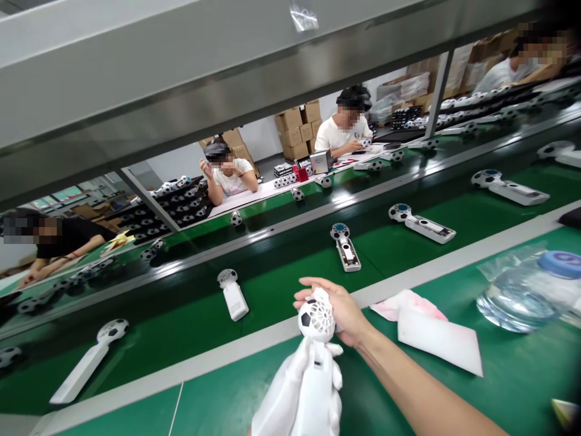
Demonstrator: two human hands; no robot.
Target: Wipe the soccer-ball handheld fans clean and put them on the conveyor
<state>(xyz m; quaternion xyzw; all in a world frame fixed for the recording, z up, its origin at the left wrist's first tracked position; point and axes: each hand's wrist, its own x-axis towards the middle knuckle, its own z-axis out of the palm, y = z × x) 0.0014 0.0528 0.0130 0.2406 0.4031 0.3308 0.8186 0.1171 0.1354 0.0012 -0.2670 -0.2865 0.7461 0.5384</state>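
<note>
A white handheld fan [308,393] with a black-and-white soccer-ball head of open mesh [316,316] sits in the person's right hand [336,312], up at the bottom of the view. Its body looks wrapped in creased, glossy white plastic, though the folds hide its exact form. The slightly curled fingers [315,283] wrap around the back of the ball head, closed on it with the palm behind. The fan is held over a light-grey rail [254,342] that runs between two green surfaces. On the near green work mat [508,375] lie a crumpled pink-and-white cloth [408,306] and a white paper sheet [438,339], just beside a clear plastic water bottle with a blue cap [517,303], which rests on its side under clear film. Beyond the rail, a green conveyor belt [290,278] carries a spaced row of white soccer-ball fans [345,247], some with open handles. A grey metal beam [136,72] crosses overhead. Past it, seated co-workers [229,178] in light shirts and dark headsets sit at a farther belt lined with more fans, near stacked cardboard boxes [295,130].
</note>
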